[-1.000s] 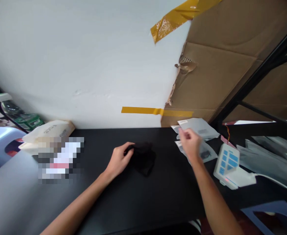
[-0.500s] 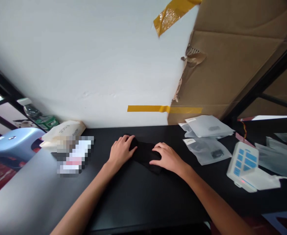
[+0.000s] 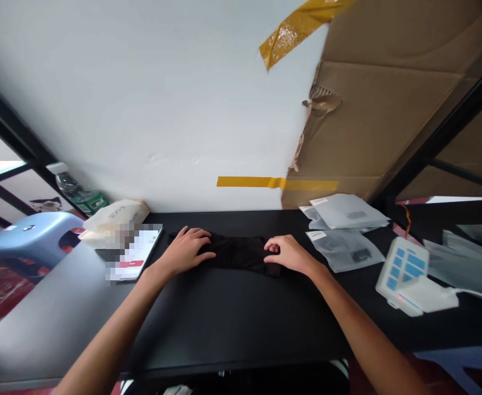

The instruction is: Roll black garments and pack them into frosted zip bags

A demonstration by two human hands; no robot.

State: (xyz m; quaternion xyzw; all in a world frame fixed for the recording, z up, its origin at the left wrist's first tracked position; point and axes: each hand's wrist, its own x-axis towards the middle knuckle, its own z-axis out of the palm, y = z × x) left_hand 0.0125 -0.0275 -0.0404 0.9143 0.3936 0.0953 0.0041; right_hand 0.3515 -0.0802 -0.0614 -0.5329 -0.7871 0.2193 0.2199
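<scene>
A black piece of cloth (image 3: 236, 252), perhaps a garment, lies stretched sideways on the black table (image 3: 232, 323). Its exact kind is hard to make out, dark on dark. Over its left part rests my left hand (image 3: 189, 249), palm down, fingers apart and the thumb pointing right. At the cloth's right end, my right hand (image 3: 288, 253) has its fingers curled in and closed on the edge. Both hands stay low, at tabletop height.
Frosted plastic bags (image 3: 341, 252) lie to the right, beside a white device with blue keys (image 3: 405, 269) and its cable. To the left are a phone (image 3: 142, 255), a soft beige pack (image 3: 115, 216) and a bottle (image 3: 76, 189). A blue stool (image 3: 39, 230) stands beyond the table's left edge.
My left hand has slid left, and the cloth now lies longer and straighter between the hands. My right hand has shifted slightly right and its fingers have curled in. The view has moved a little.
</scene>
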